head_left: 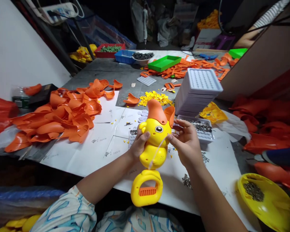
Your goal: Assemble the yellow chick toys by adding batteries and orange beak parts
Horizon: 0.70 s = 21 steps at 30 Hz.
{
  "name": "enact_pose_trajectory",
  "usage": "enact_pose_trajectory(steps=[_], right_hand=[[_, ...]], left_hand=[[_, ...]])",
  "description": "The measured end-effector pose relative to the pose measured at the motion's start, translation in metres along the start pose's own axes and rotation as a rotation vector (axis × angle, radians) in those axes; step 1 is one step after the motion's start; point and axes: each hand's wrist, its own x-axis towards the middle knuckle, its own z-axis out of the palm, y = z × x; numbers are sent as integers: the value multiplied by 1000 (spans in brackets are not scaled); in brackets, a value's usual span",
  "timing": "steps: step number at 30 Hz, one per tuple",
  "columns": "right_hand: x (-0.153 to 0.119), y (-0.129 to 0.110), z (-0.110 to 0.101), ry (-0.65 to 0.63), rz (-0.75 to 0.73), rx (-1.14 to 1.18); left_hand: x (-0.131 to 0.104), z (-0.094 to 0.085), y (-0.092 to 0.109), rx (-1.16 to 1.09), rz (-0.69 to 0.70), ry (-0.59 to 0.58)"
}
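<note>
A yellow toy duck (pixel 156 154) with an orange beak (pixel 156 111) and a round eye is held upright over the front of the table. My left hand (pixel 139 143) is closed around its left side, thumb on the front. On the other side, my right hand (pixel 187 140) grips the head's edge with thumb and fingertips, below the second orange beak piece (pixel 169 116). A thin whitish strip (pixel 158 150) runs from near my right thumb down across the body. Below the body hangs a yellow ring handle (pixel 147 202) with an orange ribbed trigger (pixel 147 191).
Orange beak pieces (pixel 62 112) are heaped at left. Small yellow parts (pixel 155 98) lie behind the toy. Stacked white trays (pixel 198 93) stand at right, with a tray of dark round parts (pixel 200 127) before them. A yellow bowl (pixel 272 206) holds screws. An electric screwdriver (pixel 145 24) hangs behind.
</note>
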Motion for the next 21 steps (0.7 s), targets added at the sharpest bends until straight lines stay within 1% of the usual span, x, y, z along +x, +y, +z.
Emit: enact_pose_trajectory(steps=[2, 4, 6, 8, 11, 13, 15, 16, 17, 19, 21], right_hand=[[0, -3, 1, -36, 103, 72], [0, -6, 1, -128, 244, 158], [-1, -9, 3, -204, 335, 212], [-3, -11, 5, -208, 337, 230], [-3, -16, 6, -149, 300, 223], [-2, -23, 3, -129, 275, 203], [0, -31, -3, -112, 237, 155], [-1, -35, -5, -106, 227, 124], [-3, -38, -8, -104, 231, 90], [-12, -43, -11, -129, 285, 23], [-28, -44, -16, -190, 336, -49]], left_hand=[[-2, -2, -1, 28, 7, -5], [-4, -4, -4, 47, 37, -35], [-6, -6, -10, 59, 69, -71], [-9, -9, -17, 77, 97, -85], [-12, -11, -20, 121, 108, -89], [-11, -11, -12, 195, 129, -110], [-8, -10, 2, 302, 153, -130], [-6, -9, 10, 341, 141, -139], [-4, -7, 17, 371, 113, -158], [-2, -3, 28, 359, 43, -170], [-3, 1, 28, 329, -11, -135]])
